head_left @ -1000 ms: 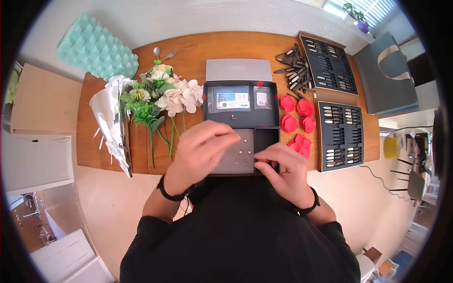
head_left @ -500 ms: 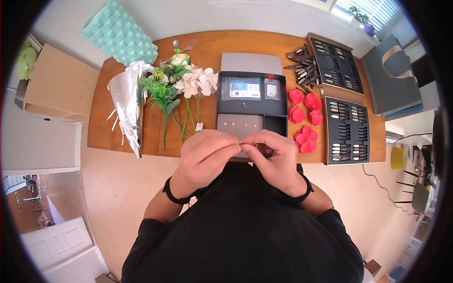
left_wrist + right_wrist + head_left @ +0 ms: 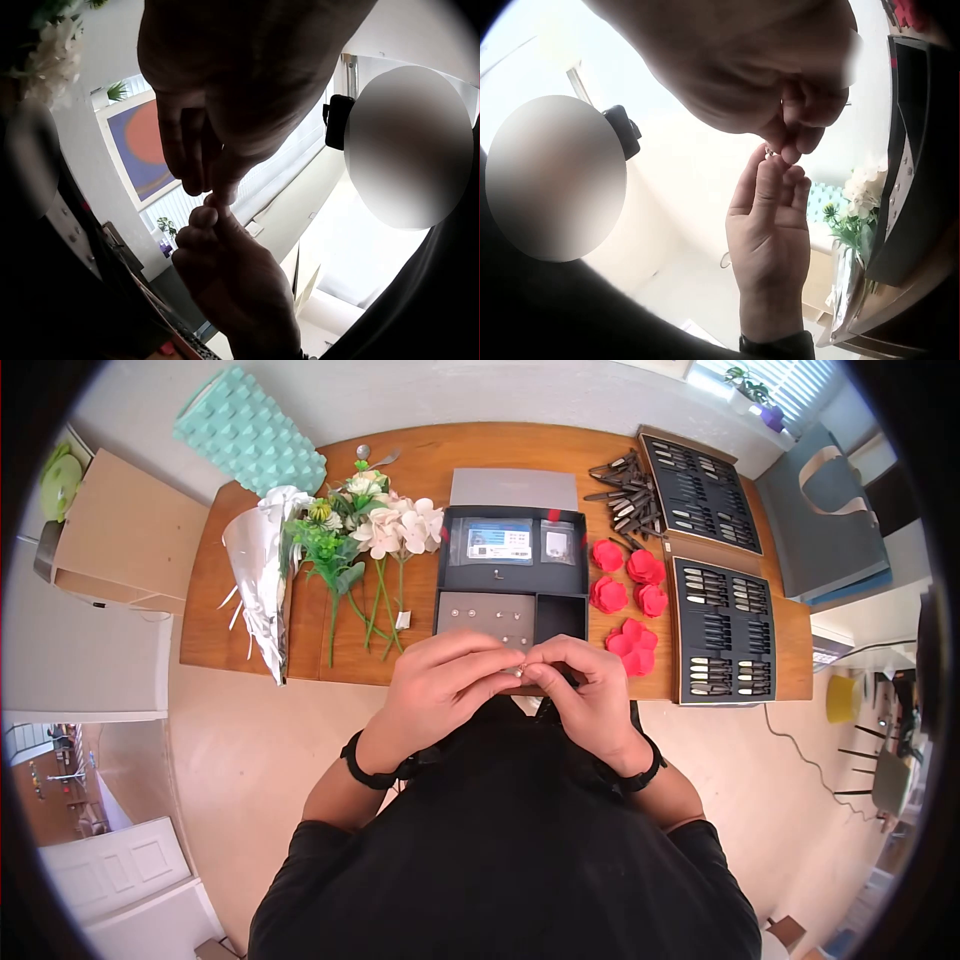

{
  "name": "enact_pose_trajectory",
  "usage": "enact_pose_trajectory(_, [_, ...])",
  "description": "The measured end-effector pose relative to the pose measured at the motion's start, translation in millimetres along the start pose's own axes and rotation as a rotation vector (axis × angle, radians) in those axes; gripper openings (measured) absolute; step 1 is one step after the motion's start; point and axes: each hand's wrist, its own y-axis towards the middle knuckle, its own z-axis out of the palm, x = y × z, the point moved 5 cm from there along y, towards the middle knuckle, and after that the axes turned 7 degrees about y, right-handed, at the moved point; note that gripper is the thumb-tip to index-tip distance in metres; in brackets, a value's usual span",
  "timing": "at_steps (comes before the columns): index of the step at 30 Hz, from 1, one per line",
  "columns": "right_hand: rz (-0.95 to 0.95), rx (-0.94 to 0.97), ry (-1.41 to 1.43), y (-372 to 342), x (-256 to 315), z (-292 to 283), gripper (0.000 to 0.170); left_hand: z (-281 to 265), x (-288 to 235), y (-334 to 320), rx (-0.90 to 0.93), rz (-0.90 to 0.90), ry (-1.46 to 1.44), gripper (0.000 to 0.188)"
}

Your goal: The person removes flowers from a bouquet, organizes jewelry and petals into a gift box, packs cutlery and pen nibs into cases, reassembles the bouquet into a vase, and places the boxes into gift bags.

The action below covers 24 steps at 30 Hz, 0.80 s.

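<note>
In the head view both hands meet just in front of the dark jewelry box (image 3: 514, 578). My left hand (image 3: 440, 685) pinches a small shiny earring (image 3: 769, 153) between thumb and fingertips. From the other side, my right hand (image 3: 590, 695) pinches at the same earring, thumb against forefinger, fingertips right beside the left ones. Most of the earring is hidden by the fingers. Behind them, the grey pad (image 3: 487, 602) in the box carries pairs of small stud earrings (image 3: 508, 616). The fingers cover the near part of the pad.
Artificial flowers (image 3: 385, 530) and a foil wrap (image 3: 255, 580) lie to the left. On the right are red petal flowers (image 3: 632, 649), a pile of dark slim pieces (image 3: 630, 500) and two black trays (image 3: 722, 625). A teal studded vase (image 3: 250, 435) leans behind.
A second ago the hands were apart over the box. They came together at the table's near edge, fingertips meeting on the earring, and have stayed there, shifting slightly.
</note>
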Motion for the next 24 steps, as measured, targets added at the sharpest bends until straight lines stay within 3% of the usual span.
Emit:
enact_pose_trajectory(11, [-0.003, 0.008, -0.190, 15, -4, 9, 0.008, -2, 20, 2, 0.047, -0.019, -0.009, 0.022])
enact_pose_trajectory(24, [0.050, 0.010, -0.226, 17, -16, 5, 0.008, 6, 33, 2, 0.132, -0.103, 0.011, 0.024])
